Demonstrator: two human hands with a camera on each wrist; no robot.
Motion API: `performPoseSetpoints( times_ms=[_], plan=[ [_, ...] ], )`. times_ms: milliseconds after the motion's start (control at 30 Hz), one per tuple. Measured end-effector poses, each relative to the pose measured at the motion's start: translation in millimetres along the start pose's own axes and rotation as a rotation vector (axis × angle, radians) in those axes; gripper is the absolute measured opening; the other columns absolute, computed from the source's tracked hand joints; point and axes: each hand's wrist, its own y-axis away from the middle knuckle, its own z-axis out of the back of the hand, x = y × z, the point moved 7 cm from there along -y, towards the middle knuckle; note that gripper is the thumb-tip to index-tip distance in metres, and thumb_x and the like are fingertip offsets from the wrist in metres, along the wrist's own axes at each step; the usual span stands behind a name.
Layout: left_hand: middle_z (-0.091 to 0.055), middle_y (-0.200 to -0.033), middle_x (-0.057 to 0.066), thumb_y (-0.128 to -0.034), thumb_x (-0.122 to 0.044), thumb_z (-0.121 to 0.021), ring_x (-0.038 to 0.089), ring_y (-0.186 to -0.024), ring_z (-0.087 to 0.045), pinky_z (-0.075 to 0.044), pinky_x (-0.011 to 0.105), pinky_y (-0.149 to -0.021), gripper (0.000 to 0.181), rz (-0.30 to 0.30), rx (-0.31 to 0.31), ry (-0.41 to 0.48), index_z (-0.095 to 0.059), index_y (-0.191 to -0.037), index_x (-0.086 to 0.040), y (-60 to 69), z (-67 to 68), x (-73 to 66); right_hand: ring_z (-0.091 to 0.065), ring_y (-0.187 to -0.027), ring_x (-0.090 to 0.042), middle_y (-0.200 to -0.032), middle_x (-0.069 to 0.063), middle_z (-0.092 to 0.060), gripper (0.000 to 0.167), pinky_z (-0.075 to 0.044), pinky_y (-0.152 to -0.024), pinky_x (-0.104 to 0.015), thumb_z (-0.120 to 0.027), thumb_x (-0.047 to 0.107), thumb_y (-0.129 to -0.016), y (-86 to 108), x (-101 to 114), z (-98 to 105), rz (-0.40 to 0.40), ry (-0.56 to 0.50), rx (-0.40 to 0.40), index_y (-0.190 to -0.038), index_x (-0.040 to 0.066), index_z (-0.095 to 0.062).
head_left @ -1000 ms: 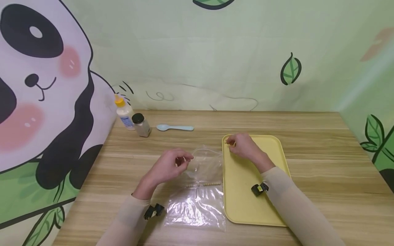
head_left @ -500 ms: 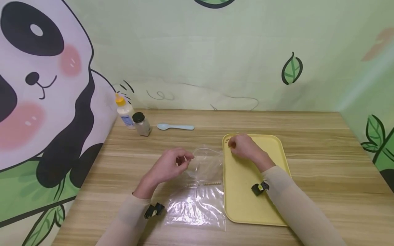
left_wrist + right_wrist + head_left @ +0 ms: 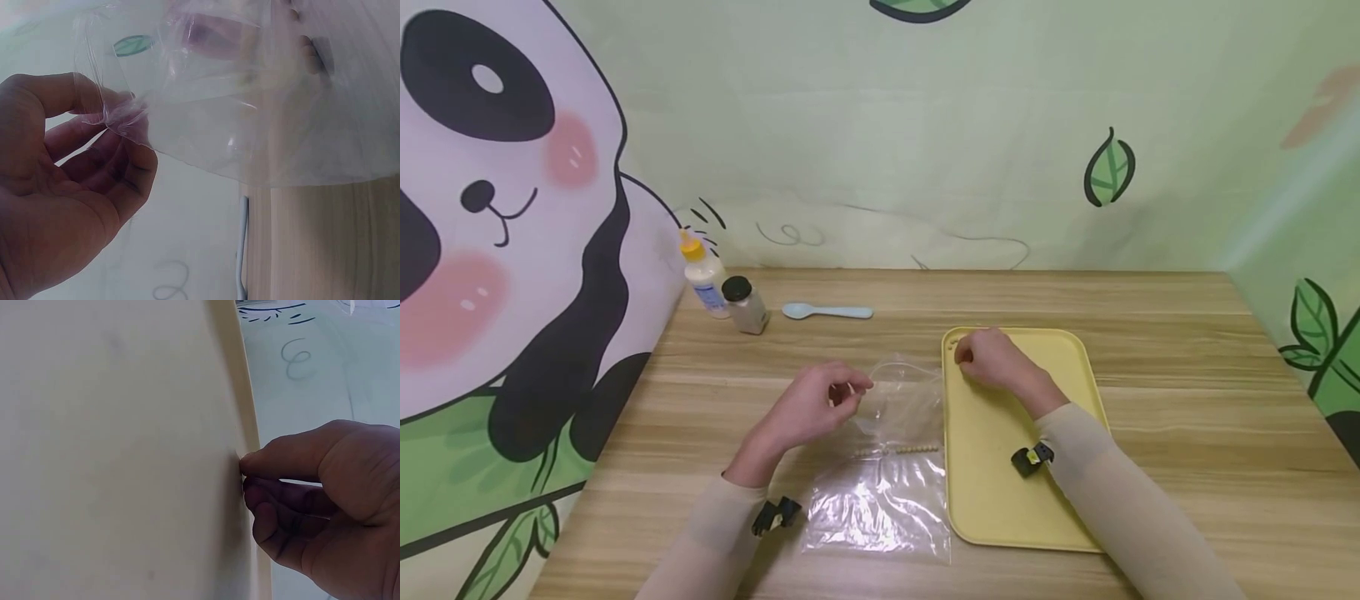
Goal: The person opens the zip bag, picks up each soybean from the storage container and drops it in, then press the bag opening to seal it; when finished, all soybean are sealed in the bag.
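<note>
A clear plastic bag (image 3: 880,508) lies on the table, its far part raised and crumpled. My left hand (image 3: 811,406) pinches the bag's edge between thumb and fingers, as the left wrist view shows with the bag film (image 3: 206,131) stretching away. A short row of small beige beads (image 3: 917,449) shows across the bag's middle; whether inside or beneath cannot be told. My right hand (image 3: 996,360) has curled fingers, with fingertips (image 3: 250,464) against the yellow tray (image 3: 1000,492) near its far left corner. Beside them lie several tiny beige pieces (image 3: 953,342). Anything between these fingertips is hidden.
At the table's back left stand a white bottle with a yellow cap (image 3: 703,279) and a jar with a black lid (image 3: 746,308). A light blue spoon (image 3: 827,312) lies to their right. A printed backdrop (image 3: 880,142) rises behind the table.
My right hand has shifted slightly right from the tray's corner, and the tiny pieces there show more. My left hand and the bag have stayed put.
</note>
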Motion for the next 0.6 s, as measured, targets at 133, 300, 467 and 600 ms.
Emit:
performPoseSetpoints(
  times_ms=[133,300,467,600],
  plan=[
    [-0.069,-0.089,0.007,-0.0838,0.001,-0.063,0.012,-0.074,-0.060,-0.055,0.021,-0.066,0.020,-0.008,-0.003,0.000,-0.071,-0.103,0.001,0.1,-0.1,-0.7,-0.067,-0.085,-0.024,-0.085,-0.005,-0.073,0.015,-0.055,-0.081,-0.041,-0.062,0.003,-0.080,-0.4,0.0,0.4,0.005,0.019,-0.008,-0.085,0.006,-0.075],
    [-0.069,-0.090,0.009,-0.0840,0.001,-0.063,0.013,-0.074,-0.060,-0.055,0.021,-0.066,0.020,-0.013,-0.001,-0.003,-0.071,-0.103,0.001,-0.1,-0.3,0.0,-0.064,-0.079,-0.020,-0.081,-0.003,-0.072,0.013,-0.055,-0.078,-0.039,-0.062,0.004,-0.081,-0.7,0.0,0.5,-0.004,0.023,-0.007,-0.081,0.007,-0.074],
    [-0.070,-0.092,0.011,-0.0843,0.001,-0.063,0.013,-0.074,-0.060,-0.055,0.021,-0.066,0.020,-0.007,0.003,-0.001,-0.071,-0.103,0.000,0.0,-0.6,0.6,-0.063,-0.077,-0.020,-0.079,-0.003,-0.071,0.012,-0.054,-0.075,-0.038,-0.062,0.003,-0.080,0.4,2.9,1.3,0.014,0.032,-0.011,-0.080,0.006,-0.073],
    [-0.070,-0.092,0.014,-0.0843,0.002,-0.063,0.014,-0.075,-0.060,-0.055,0.021,-0.066,0.020,-0.005,0.003,0.010,-0.071,-0.103,0.001,0.6,-0.4,-0.1,-0.064,-0.078,-0.021,-0.080,-0.005,-0.071,0.012,-0.055,-0.076,-0.038,-0.062,0.002,-0.080,0.8,4.3,2.3,0.017,0.030,-0.012,-0.081,0.005,-0.073]
  ],
)
